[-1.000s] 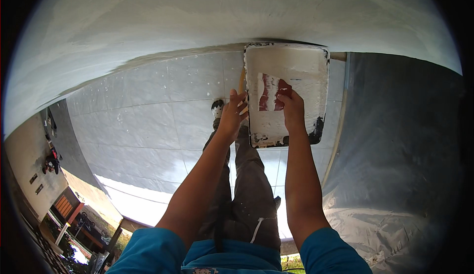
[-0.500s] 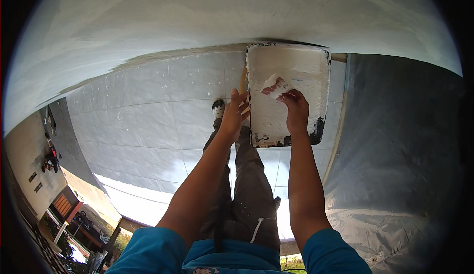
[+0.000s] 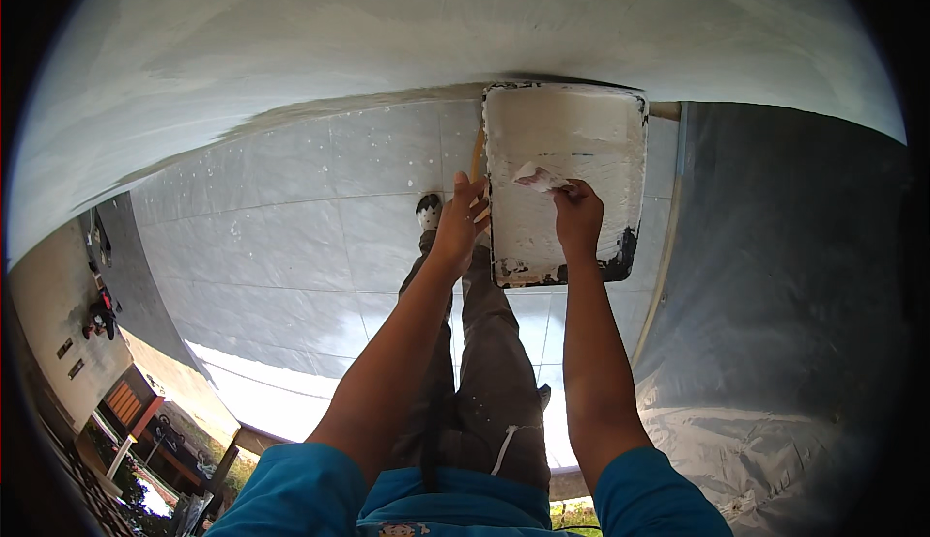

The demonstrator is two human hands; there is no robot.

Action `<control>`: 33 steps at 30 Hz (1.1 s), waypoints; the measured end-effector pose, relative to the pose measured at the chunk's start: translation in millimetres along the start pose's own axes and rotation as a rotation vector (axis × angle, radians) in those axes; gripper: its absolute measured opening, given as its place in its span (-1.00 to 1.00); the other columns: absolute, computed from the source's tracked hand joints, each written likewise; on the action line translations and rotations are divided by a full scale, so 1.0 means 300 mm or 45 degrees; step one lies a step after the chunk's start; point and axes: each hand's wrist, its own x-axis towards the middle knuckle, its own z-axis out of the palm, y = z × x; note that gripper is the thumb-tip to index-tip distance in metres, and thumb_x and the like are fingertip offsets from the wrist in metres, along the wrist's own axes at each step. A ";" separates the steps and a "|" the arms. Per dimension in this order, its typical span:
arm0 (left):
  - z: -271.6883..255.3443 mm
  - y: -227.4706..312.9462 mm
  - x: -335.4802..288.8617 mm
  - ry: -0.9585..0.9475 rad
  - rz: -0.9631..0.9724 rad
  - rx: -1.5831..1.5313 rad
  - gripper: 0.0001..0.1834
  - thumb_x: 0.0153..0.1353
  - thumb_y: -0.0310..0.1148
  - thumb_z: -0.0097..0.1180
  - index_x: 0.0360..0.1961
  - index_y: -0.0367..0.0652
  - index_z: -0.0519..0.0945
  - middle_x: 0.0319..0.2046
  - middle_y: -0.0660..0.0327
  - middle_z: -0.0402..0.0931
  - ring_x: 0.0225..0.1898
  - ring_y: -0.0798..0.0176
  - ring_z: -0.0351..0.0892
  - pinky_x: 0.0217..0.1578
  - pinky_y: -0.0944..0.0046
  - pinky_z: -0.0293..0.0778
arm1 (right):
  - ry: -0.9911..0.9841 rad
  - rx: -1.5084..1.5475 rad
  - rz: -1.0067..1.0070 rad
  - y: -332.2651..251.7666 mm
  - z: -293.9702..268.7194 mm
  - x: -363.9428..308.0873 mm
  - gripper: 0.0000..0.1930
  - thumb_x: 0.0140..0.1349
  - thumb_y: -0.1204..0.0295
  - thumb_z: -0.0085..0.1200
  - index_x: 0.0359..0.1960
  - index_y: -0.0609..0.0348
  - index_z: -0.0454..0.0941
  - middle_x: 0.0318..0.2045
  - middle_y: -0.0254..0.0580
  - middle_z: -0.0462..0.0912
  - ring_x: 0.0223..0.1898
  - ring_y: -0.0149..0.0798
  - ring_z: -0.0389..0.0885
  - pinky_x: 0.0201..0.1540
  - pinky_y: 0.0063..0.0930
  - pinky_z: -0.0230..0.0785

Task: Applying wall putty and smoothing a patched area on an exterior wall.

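My right hand is closed on a small flat scraper, reddish-brown and smeared with white paste. It is over a shallow rectangular tray with a black rim crusted in white. Creamy white paste coats the tray's inside, thickest at the far end. Beside the tray's left edge is my left hand, its fingers loosely spread and a thumb pointing away from me. Whether those fingers touch the rim cannot be made out. A thin yellowish strip shows between that hand and the tray's far left side.
A grey-white smeared wall curves across the far side, close behind the tray. Grey floor tiles with white spatters lie below, and a paint-spotted shoe stands on them. Dark sheeting covers the right side. A pale strip borders it.
The scraper has tilted flatter and lowered slightly toward me over the tray, showing less of its reddish face. My right hand has shifted a little left; my left hand stays put.
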 end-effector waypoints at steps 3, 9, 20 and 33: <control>0.008 0.000 0.002 0.002 0.003 -0.013 0.09 0.31 0.51 -0.35 0.45 -0.33 0.18 0.42 -0.05 0.18 0.43 -0.05 0.17 0.36 0.05 0.13 | -0.096 0.456 0.003 0.024 -0.014 0.012 -0.83 0.15 0.54 0.18 -0.24 0.35 0.65 -0.43 -0.19 0.72 -0.41 -0.38 0.63 -0.26 -0.48 0.44; 0.014 0.008 -0.002 -0.002 -0.006 -0.016 0.09 0.30 0.51 -0.34 0.45 -0.31 0.19 0.40 -0.04 0.22 0.41 -0.05 0.20 0.35 0.06 0.14 | -0.068 0.432 -0.010 0.023 -0.018 0.021 -0.84 0.13 0.53 0.20 -0.26 0.35 0.65 -0.42 -0.17 0.72 -0.40 -0.36 0.64 -0.26 -0.48 0.44; 0.004 0.007 0.002 -0.007 -0.004 -0.018 0.06 0.32 0.49 -0.37 0.44 -0.30 0.20 0.44 -0.05 0.16 0.44 -0.10 0.15 0.36 0.04 0.13 | 0.004 0.191 0.015 0.042 -0.017 0.029 -0.81 0.12 0.51 0.26 -0.24 0.36 0.65 -0.44 -0.19 0.72 -0.42 -0.40 0.62 -0.27 -0.48 0.43; 0.001 0.004 0.002 -0.012 -0.011 -0.019 0.04 0.35 0.46 -0.40 0.44 -0.33 0.18 0.45 -0.04 0.14 0.45 -0.12 0.13 0.37 0.01 0.13 | 0.009 -0.120 0.027 0.038 -0.046 0.030 -0.75 0.10 0.47 0.27 -0.19 0.33 0.69 -0.43 -0.17 0.73 -0.40 -0.38 0.64 -0.26 -0.48 0.44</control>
